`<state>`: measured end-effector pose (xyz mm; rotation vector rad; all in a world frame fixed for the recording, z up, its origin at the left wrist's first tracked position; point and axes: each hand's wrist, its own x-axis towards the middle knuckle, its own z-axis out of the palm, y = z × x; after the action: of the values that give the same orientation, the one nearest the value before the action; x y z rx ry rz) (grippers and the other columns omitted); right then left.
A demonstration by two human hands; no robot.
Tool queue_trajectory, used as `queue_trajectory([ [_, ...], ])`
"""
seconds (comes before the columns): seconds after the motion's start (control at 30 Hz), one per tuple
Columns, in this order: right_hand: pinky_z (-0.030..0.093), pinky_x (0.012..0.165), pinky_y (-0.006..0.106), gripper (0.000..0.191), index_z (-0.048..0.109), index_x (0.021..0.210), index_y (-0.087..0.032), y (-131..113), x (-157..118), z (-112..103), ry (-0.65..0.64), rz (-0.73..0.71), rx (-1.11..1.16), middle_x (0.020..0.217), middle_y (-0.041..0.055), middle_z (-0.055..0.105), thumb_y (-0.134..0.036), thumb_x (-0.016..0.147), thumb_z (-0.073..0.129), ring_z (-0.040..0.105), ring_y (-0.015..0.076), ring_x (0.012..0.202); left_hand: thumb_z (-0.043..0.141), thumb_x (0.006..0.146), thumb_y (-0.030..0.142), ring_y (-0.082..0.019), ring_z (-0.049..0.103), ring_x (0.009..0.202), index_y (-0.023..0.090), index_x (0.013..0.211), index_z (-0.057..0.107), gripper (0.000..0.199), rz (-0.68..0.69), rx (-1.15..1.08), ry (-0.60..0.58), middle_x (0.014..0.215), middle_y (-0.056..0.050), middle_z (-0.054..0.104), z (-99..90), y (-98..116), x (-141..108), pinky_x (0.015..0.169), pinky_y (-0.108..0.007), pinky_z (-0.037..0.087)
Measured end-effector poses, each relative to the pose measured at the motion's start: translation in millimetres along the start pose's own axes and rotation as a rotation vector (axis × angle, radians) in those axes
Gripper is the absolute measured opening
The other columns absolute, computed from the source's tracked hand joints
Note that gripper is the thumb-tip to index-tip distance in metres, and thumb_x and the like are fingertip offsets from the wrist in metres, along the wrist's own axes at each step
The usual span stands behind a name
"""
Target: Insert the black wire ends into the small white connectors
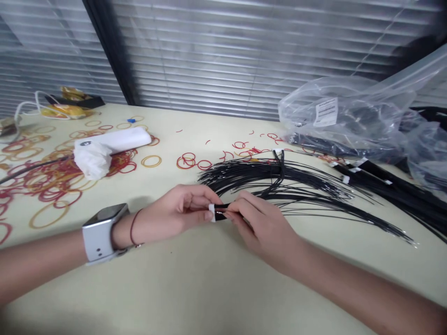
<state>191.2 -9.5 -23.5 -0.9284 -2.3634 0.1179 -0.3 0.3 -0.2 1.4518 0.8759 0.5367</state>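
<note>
Between thumb and fingers, my left hand (174,211) pinches a small white connector (212,213) at the end of a black cable (220,216). Just to its right, my right hand (261,225) is closed on the same black cable; a bit of copper colour shows between the fingertips, too small to make out. Right behind my hands lies a fanned bundle of thin black wires (240,171) with bare, shiny tips. Another black cable with a white connector (278,151) lies across that bundle. Where the held cable leads under my right hand is hidden.
Red and yellow rubber bands (52,172) are strewn over the left of the table (167,298). Among them lies a white handheld tool (129,137) with a cord. Clear plastic bags (342,116) and black cables (401,190) lie at the right. Window blinds (223,60) stand behind.
</note>
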Motion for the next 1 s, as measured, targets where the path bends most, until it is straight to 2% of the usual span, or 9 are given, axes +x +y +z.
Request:
queue_trajectory([
  [0.23, 0.037, 0.057, 0.020, 0.018, 0.055, 0.083, -0.014, 1.0, -3.5, 2.3, 0.023, 0.014, 0.035, 0.073, 0.0025, 0.051, -0.016, 0.085, 0.038, 0.047, 0.0094, 0.066, 0.052, 0.078, 0.015, -0.008, 0.055, 0.069, 0.014, 0.092, 0.051, 0.015, -0.006, -0.027, 0.008, 0.086, -0.004, 0.062, -1.6, -0.6, 1.2, 0.059, -0.016, 0.040],
  [0.4, 0.037, 0.061, 0.016, 0.015, 0.050, 0.092, -0.016, 0.4, -2.9, -0.1, 0.060, 0.023, 0.097, 0.079, -0.0007, 0.056, -0.010, 0.081, 0.043, 0.050, 0.0066, 0.071, 0.052, 0.078, 0.016, -0.008, 0.055, 0.069, 0.015, 0.093, 0.052, 0.015, -0.009, -0.029, -0.018, 0.086, -0.004, 0.062, -2.4, -1.4, 2.4, 0.059, -0.015, 0.040],
  [0.53, 0.036, 0.056, 0.017, 0.010, 0.048, 0.088, -0.017, -0.9, -0.4, -2.2, 0.010, 0.063, 0.102, 0.074, -0.0015, 0.056, -0.014, 0.082, 0.043, 0.050, 0.0077, 0.066, 0.052, 0.078, 0.017, -0.010, 0.056, 0.074, 0.014, 0.094, 0.051, 0.015, 0.004, -0.009, -0.029, 0.090, -0.005, 0.062, -2.4, -1.8, 2.6, 0.062, -0.017, 0.041],
  [0.73, 0.035, 0.056, 0.019, 0.012, 0.047, 0.093, -0.018, -1.2, 0.6, -1.0, -0.049, 0.115, 0.121, 0.073, -0.0006, 0.056, -0.017, 0.083, 0.041, 0.049, 0.0094, 0.062, 0.050, 0.079, 0.012, -0.011, 0.056, 0.082, 0.012, 0.092, 0.052, 0.013, 0.024, -0.006, -0.038, 0.095, -0.008, 0.061, -0.8, 0.8, 1.4, 0.070, -0.019, 0.042],
  [1.0, 0.033, 0.052, 0.019, 0.016, 0.045, 0.098, -0.019, -2.5, -1.2, -1.8, -0.104, 0.153, 0.163, 0.073, -0.0001, 0.056, -0.018, 0.083, 0.041, 0.047, 0.0091, 0.057, 0.048, 0.080, 0.011, -0.010, 0.056, 0.082, 0.011, 0.094, 0.051, 0.014, 0.030, 0.010, -0.041, 0.095, -0.008, 0.061, 1.9, 1.1, 3.4, 0.070, -0.019, 0.042],
])
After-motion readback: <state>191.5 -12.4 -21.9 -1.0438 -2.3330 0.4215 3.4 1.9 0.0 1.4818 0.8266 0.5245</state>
